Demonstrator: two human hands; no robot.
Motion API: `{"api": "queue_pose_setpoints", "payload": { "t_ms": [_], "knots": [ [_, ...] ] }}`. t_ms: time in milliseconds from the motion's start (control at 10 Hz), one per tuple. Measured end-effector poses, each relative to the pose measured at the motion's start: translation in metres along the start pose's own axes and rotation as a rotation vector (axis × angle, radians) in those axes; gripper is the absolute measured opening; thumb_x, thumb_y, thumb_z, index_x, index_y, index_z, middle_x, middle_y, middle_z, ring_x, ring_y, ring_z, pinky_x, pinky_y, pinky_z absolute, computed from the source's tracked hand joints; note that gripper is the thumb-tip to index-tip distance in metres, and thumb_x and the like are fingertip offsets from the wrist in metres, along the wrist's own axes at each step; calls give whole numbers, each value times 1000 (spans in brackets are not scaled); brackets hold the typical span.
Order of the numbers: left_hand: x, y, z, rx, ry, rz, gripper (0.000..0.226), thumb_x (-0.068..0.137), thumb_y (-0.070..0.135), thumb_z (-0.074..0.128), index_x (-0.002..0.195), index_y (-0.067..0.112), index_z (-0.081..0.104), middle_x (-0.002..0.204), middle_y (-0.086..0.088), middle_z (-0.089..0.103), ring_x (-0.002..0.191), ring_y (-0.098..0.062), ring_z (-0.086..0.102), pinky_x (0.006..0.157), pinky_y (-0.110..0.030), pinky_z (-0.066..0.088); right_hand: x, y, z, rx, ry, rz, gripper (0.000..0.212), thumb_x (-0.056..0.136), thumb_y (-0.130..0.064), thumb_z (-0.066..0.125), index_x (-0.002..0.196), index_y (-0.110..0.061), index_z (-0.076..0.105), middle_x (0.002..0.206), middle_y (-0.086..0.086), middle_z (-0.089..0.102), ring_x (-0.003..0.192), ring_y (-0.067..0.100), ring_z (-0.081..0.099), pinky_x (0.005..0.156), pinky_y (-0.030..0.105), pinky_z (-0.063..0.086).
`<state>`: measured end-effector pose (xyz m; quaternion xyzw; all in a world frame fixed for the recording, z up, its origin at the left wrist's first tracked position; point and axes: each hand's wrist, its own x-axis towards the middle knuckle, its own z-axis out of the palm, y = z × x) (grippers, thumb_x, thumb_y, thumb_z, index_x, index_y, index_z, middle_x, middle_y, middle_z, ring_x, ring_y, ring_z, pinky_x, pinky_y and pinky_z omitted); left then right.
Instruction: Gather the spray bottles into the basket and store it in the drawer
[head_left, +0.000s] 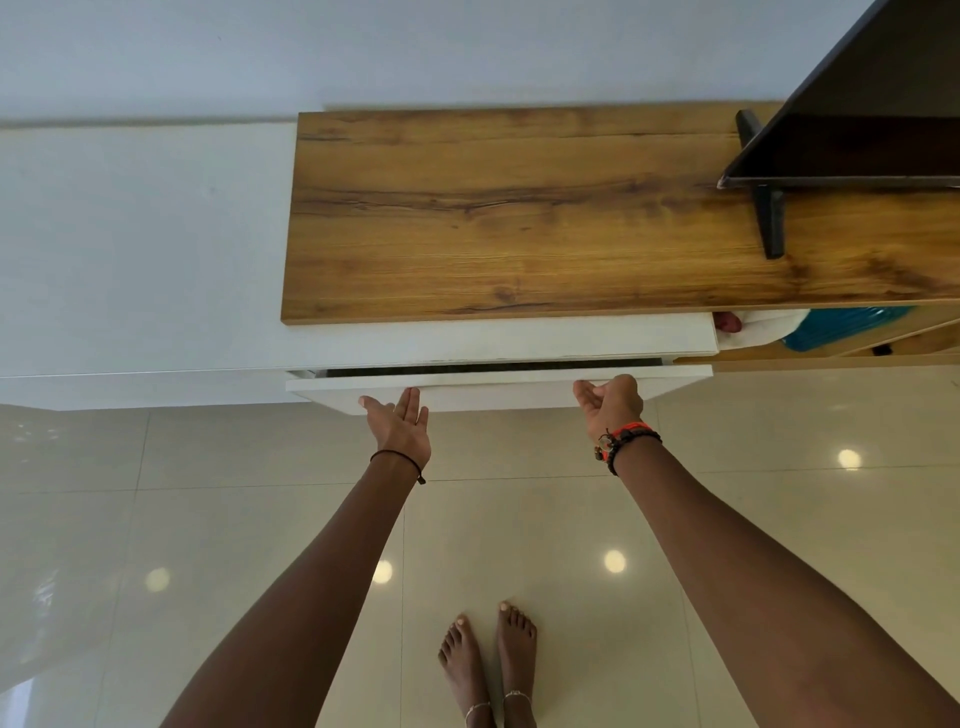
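The white drawer of the low cabinet stands a narrow gap open, and only a dark strip of its inside shows. No spray bottle or basket is in view. My left hand has straight fingers, with the fingertips touching the drawer front left of its middle. My right hand is on the drawer front further right. Its fingers curl at the front's top edge and its thumb points left.
The cabinet has a wooden top with a black TV on a stand at the right. An open shelf at the right holds a teal case and white cloth. Glossy tiled floor and my bare feet lie below.
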<state>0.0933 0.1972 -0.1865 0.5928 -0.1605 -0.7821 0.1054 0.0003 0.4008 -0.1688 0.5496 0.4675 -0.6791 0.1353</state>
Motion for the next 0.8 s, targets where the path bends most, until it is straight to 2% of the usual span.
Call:
{"api": "queue_pose_setpoints", "payload": {
  "t_ms": [200,500,600,700,800],
  "knots": [
    [11,4,12,15,-51,5,68,101,51,19,153,8,10,149,-8,46,136,-17,48,119,-39,31,10,-3,13,-31,-35,5,62,79,20,23,138,9,39,130,24,57,118,29,61,98,33,52],
    [18,9,10,125,-95,24,65,102,50,18,153,10,12,151,-6,44,137,-16,46,119,-40,28,17,-1,14,-71,-95,-25,61,79,18,22,136,10,41,134,20,56,127,27,55,102,30,49],
    [17,14,8,335,-129,57,65,102,50,16,153,10,13,152,-7,42,141,-18,41,121,-40,27,18,-2,15,-187,-95,-37,51,87,10,27,135,5,45,125,15,61,125,26,56,100,28,49],
    [13,16,8,572,-120,134,66,101,51,14,153,10,15,155,-9,37,144,-21,35,121,-42,26,9,-1,12,-359,-92,-117,45,90,5,33,134,5,45,108,13,61,111,26,59,93,30,49],
    [-10,16,2,951,-78,331,68,101,51,16,153,7,15,160,-12,24,149,-27,24,123,-43,19,-15,10,5,-620,-144,-297,55,93,-9,41,146,-4,29,113,12,54,86,20,59,71,28,49]
  ]
}}
